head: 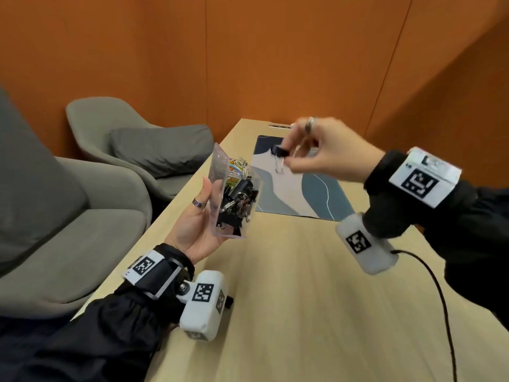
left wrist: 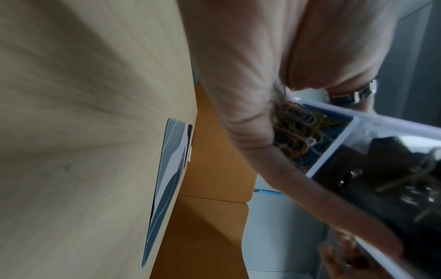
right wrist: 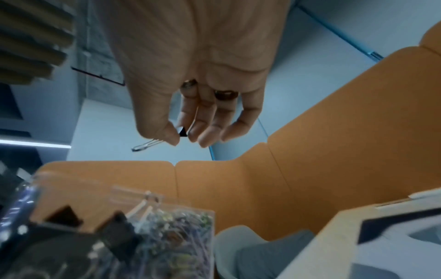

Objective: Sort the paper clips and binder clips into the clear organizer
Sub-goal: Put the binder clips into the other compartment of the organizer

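Observation:
My left hand holds the clear organizer tilted above the table's left edge, with the thumb along its near wall. Its far compartment holds coloured paper clips and its near one black binder clips. My right hand hovers to the right of the organizer's top and pinches a black binder clip between thumb and fingers, its wire handles hanging down. In the right wrist view the binder clip sits at the fingertips, above the organizer. The left wrist view shows the divider wall of the organizer behind my left hand.
The light wooden table carries a blue and beige desk mat at the far end. A black cable runs along the right side. Grey armchairs stand left of the table, and orange padded walls close in behind.

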A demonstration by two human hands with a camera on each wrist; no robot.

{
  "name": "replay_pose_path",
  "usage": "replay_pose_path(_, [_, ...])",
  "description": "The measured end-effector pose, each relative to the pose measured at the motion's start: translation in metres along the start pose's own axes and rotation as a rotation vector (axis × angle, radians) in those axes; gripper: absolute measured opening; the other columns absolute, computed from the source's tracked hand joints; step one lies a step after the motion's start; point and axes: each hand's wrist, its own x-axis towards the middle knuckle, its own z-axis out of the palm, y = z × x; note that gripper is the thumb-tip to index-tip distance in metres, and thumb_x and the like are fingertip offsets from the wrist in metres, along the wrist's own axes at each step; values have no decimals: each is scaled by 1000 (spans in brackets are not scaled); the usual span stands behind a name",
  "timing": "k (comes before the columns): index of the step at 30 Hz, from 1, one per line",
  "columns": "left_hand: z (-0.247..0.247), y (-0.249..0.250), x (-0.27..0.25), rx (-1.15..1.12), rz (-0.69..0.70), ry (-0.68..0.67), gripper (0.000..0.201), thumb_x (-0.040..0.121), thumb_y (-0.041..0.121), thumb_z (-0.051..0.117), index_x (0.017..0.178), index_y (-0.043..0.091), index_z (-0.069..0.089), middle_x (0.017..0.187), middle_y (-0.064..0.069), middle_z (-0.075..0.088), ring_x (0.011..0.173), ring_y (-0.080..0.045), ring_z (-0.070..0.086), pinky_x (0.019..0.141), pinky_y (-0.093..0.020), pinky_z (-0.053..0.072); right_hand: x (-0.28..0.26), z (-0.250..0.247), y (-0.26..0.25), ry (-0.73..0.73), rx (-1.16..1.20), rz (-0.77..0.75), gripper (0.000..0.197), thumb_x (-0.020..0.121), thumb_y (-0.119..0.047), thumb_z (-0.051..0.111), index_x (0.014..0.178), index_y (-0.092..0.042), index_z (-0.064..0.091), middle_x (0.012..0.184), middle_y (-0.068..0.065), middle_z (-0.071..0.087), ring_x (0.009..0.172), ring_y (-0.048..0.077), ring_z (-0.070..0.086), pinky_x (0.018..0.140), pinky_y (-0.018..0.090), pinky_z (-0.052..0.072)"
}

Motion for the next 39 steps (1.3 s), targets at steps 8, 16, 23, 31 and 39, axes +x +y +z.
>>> replay_pose_path(8, [-3,3,3,183,158,163,94,59,37,89,138,16,43,130,9,53,138,-4,22,118,-25,10,13,8,-36,61,-119,-137,14,76,-13,70,83,-20,61,75,-14,63,60,6,58,56,11,45])
replay_pose_path(16, [11,-1,-6,156,103,-8,55,102,28,27,144,-7,22,137,-25,48,137,-33,33,116,-40,-1,9,13,-36,-57,-141,-176,9,80,-18,73,85,-21,67,72,-17,62,64,7,56,60,14,43])
replay_pose_path(23, [13,8,-10,188,213,114,44,102,16,33,139,-8,33,137,-30,44,136,-41,33,112,-55,18,11,5,-22,-103,-30,-200,14,87,-30,63,99,-32,71,95,-2,58,70,14,54,65,12,39])
replay_pose_path(31, [7,5,-2,256,389,205,82,52,18,91,125,6,54,123,-18,62,110,-34,62,78,-52,55,-8,24,30,-136,136,277,6,95,-23,53,93,-17,55,87,-2,61,71,12,60,56,21,51])
replay_pose_path(39, [13,22,-10,277,512,285,96,56,20,90,137,7,40,133,-18,55,120,-34,54,88,-54,51,-24,89,13,-890,-24,88,37,89,-29,63,124,-35,54,110,-3,54,94,21,63,87,36,54])
